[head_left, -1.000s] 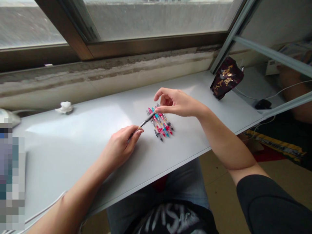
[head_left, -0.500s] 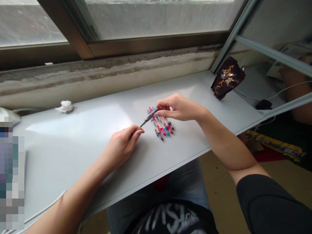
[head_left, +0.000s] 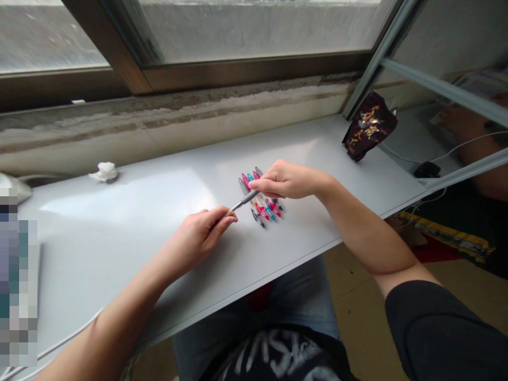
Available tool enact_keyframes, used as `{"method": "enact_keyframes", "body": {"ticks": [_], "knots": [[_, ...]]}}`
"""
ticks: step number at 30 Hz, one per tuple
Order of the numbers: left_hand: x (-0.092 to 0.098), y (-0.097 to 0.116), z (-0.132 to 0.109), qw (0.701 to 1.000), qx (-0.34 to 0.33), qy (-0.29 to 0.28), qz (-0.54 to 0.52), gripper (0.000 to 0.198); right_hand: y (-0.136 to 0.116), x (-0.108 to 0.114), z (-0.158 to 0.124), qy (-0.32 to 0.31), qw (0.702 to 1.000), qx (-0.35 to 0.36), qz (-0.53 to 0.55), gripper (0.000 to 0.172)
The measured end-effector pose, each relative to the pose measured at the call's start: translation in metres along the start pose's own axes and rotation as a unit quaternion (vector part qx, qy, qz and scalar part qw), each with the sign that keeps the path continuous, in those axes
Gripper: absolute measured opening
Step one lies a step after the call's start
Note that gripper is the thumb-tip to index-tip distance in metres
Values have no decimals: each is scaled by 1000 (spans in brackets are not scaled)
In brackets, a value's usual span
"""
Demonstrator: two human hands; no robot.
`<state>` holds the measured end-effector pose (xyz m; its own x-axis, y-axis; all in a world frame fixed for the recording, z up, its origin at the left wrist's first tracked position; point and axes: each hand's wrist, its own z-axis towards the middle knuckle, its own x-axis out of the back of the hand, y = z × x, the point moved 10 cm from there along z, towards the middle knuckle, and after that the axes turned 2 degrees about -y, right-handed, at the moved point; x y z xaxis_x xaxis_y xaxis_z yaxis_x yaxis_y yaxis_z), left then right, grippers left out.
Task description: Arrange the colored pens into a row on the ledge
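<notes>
My left hand [head_left: 198, 238] rests on the white table [head_left: 119, 222], its fingers pinched round the lower end of a grey pen [head_left: 244, 201]. My right hand [head_left: 286, 180] is closed too, thumb and fingers gripping the pen's upper end. Just beneath and beside it, a row of several pens [head_left: 262, 203] with pink, red and teal parts lies side by side on the table. The grey pen slants up to the right between my two hands.
A crumpled white tissue [head_left: 103, 172] lies at the back left. A dark snack bag [head_left: 369, 129] stands at the back right by a metal frame. Beyond the frame a black mouse [head_left: 426, 169] and another person's arm [head_left: 488, 137] show. The window sill runs behind.
My right hand has dropped from an open, raised pose and closed on the pen's upper end, close over the row. The left hand kept its hold and barely shifted.
</notes>
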<state>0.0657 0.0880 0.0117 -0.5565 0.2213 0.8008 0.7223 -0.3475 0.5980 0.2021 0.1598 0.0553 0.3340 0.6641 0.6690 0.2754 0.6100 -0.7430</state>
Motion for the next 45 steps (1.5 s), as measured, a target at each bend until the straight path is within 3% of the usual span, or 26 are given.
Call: {"method": "enact_keyframes", "body": {"ticks": [3,7,11,13,16,20,24,30,33,37,40,45], "knots": [[8,1,-2,996,-20,55,69,40,9,-2,2,25,998,-55,36,68],[20,11,-9,978,-40,134,152,41,4,-9,3,5,992,-61,111,72],[33,21,-18,970,-47,204,126,44,3,-1,5,63,981,-45,179,72],[28,33,-18,973,-110,180,88,49,10,5,5,107,972,-56,202,67],[9,50,-19,974,-206,84,37,44,22,6,6,137,962,-100,214,53],[-7,55,-20,973,-229,12,-6,29,21,-1,9,128,966,-112,193,43],[-8,60,-24,971,-239,10,-13,9,16,-13,12,105,971,-104,190,46],[-6,63,-25,970,-243,17,-11,9,16,-22,13,71,974,-119,179,53],[1,63,-25,968,-248,44,-9,15,21,-9,7,91,977,-146,127,53],[2,56,-21,975,-217,39,-3,22,31,26,-5,145,969,-185,-80,42],[3,49,-18,983,-179,38,-4,25,51,33,-13,104,943,-261,-176,32],[4,42,-15,986,-160,40,-26,28,65,13,-13,-9,926,-314,-210,34]]}}
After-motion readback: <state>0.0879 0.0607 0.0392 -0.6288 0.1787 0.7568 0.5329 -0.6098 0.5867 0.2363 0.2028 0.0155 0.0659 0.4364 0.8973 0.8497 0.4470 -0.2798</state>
